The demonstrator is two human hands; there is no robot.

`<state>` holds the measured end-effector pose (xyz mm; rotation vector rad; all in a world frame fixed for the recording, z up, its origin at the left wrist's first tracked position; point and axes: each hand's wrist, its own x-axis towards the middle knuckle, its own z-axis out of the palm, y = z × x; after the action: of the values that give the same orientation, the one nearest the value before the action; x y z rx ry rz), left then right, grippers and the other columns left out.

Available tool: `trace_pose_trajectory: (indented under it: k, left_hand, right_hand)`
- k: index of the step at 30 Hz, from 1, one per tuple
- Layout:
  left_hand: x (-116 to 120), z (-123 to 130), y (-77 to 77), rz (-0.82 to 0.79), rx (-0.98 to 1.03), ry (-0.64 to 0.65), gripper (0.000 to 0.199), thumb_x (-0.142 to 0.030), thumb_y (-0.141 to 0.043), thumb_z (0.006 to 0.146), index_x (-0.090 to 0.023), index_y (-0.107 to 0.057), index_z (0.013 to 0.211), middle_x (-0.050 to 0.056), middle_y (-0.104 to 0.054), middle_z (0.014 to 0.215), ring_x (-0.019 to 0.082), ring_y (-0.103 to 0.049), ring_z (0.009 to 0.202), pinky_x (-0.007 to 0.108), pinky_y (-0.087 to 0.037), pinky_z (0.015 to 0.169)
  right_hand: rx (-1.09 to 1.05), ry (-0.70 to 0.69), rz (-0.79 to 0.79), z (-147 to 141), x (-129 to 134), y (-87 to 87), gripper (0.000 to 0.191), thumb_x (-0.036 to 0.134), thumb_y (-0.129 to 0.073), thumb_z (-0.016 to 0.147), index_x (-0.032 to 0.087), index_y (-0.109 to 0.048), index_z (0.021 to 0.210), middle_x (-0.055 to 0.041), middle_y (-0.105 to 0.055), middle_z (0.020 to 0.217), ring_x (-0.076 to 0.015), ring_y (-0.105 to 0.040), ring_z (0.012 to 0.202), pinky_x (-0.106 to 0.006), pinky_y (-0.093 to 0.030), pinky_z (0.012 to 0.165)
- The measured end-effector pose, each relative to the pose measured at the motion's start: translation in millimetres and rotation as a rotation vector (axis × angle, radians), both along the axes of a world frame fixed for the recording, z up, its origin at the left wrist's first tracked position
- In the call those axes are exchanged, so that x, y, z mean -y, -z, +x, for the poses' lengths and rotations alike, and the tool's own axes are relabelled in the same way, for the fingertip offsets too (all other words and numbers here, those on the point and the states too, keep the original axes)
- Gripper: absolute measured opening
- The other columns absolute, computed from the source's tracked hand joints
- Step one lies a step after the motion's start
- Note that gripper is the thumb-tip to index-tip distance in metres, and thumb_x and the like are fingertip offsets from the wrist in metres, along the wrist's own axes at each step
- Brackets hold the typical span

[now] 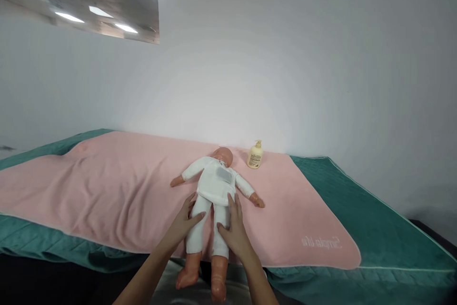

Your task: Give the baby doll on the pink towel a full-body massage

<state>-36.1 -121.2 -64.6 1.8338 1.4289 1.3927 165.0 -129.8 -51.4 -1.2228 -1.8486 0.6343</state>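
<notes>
The doll (216, 183) lies between the left hand (186, 219) and right hand (233, 229), thumbs over its thighs. Both hands' fingers are spread wide; whether they grip, I cannot tell.

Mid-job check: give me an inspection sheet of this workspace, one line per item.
Surface: pink blanket, rumpled at left, over green cover.
Job's things: doll in white clothes, arms spread, feet past the blanket's near edge.
Clutter: one pump bottle, upright, right of the doll's head.
Grippers: bare left hand and right hand, fingers spread, at the doll's thighs.
Cables: nothing seen.
Surroundings: plain wall behind; bright lights upper left.
</notes>
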Motion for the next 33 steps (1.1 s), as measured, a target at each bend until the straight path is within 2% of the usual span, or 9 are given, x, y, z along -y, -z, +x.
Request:
trace_pose_trajectory:
  k: [2, 4, 7, 10, 15, 19, 22, 29, 33]
  left_hand:
    - [1, 3, -2.7, 0.012, 0.058, -0.108, 0.058, -0.037, -0.051, 0.089, -0.020, -0.031, 0.141, 0.015, -0.052, 0.133, 0.028, -0.056, 0.118, 0.043, -0.052, 0.091]
    - [2, 7, -11.7, 0.122, 0.020, -0.189, 0.050, -0.037, -0.049, 0.090, -0.020, -0.038, 0.136, 0.014, -0.050, 0.134, 0.028, -0.049, 0.124, 0.047, -0.044, 0.099]
    - [-1, 12, -29.2, 0.316, -0.172, -0.084, 0.032, -0.031, -0.044, 0.092, -0.022, -0.053, 0.121, 0.009, -0.056, 0.127, 0.026, -0.047, 0.122, 0.046, -0.037, 0.105]
    - [-10, 18, -38.4, 0.324, -0.310, 0.040, 0.027, -0.029, -0.043, 0.093, -0.022, -0.060, 0.112, 0.007, -0.062, 0.118, 0.025, -0.051, 0.115, 0.045, -0.039, 0.101]
    - [-25, 20, -32.8, 0.191, -0.359, 0.053, 0.026, -0.031, -0.042, 0.094, -0.020, -0.066, 0.097, 0.005, -0.068, 0.103, 0.023, -0.057, 0.099, 0.042, -0.043, 0.090]
    - [-31, 15, -30.3, 0.186, -0.395, 0.074, 0.025, -0.032, -0.045, 0.093, -0.020, -0.067, 0.091, 0.005, -0.069, 0.099, 0.023, -0.058, 0.097, 0.041, -0.044, 0.088]
    - [-34, 12, -34.7, 0.208, -0.408, 0.088, 0.023, -0.031, -0.046, 0.092, -0.020, -0.067, 0.089, 0.005, -0.070, 0.096, 0.023, -0.059, 0.095, 0.040, -0.044, 0.088]
    - [-46, 14, -56.4, 0.291, -0.389, 0.106, 0.028, -0.027, -0.039, 0.095, -0.019, -0.066, 0.095, 0.006, -0.069, 0.098, 0.022, -0.059, 0.095, 0.039, -0.044, 0.087]
    - [-54, 17, -53.6, 0.237, -0.419, 0.110, 0.027, -0.029, -0.043, 0.093, -0.019, -0.066, 0.084, 0.005, -0.069, 0.087, 0.023, -0.060, 0.088, 0.038, -0.046, 0.081]
  right_hand:
    - [0.012, 0.035, 0.091, 0, -2, -0.8, 0.071, 0.018, -0.055, 0.083, 0.024, -0.024, 0.147, -0.0089, -0.006, 0.156, -0.0245, -0.006, 0.145, -0.049, -0.021, 0.115]
    - [0.008, 0.073, 0.198, -2, -4, -3.4, 0.052, 0.025, -0.052, 0.089, 0.023, -0.039, 0.139, -0.0108, -0.023, 0.150, -0.0246, -0.019, 0.141, -0.048, -0.025, 0.113]
    - [0.006, 0.103, 0.315, -8, -7, -10.5, 0.032, 0.029, -0.046, 0.093, 0.024, -0.055, 0.124, -0.0108, -0.046, 0.131, -0.0238, -0.039, 0.127, -0.044, -0.035, 0.106]
    - [0.031, 0.101, 0.346, -16, -13, -16.8, 0.027, 0.030, -0.045, 0.094, 0.023, -0.061, 0.115, -0.0095, -0.055, 0.115, -0.0236, -0.048, 0.112, -0.042, -0.040, 0.098]
    - [0.103, 0.119, 0.249, -24, -24, -17.9, 0.027, 0.032, -0.042, 0.096, 0.023, -0.065, 0.107, -0.0066, -0.060, 0.105, -0.0225, -0.051, 0.101, -0.039, -0.040, 0.091]
    - [0.157, 0.133, 0.206, -25, -28, -18.1, 0.025, 0.031, -0.043, 0.095, 0.023, -0.067, 0.101, -0.0059, -0.061, 0.103, -0.0233, -0.051, 0.098, -0.038, -0.039, 0.087]
    - [0.131, 0.125, 0.224, -24, -29, -19.3, 0.024, 0.028, -0.044, 0.095, 0.022, -0.067, 0.099, -0.0054, -0.061, 0.100, -0.0227, -0.051, 0.097, -0.036, -0.039, 0.085]
    - [0.066, 0.172, 0.337, -21, -40, -28.8, 0.028, 0.025, -0.038, 0.095, 0.019, -0.065, 0.099, -0.0079, -0.059, 0.104, -0.0214, -0.050, 0.101, -0.036, -0.039, 0.092]
    - [0.122, 0.160, 0.288, -23, -51, -28.7, 0.028, 0.026, -0.040, 0.095, 0.020, -0.067, 0.090, -0.0062, -0.062, 0.094, -0.0216, -0.052, 0.094, -0.036, -0.039, 0.088]
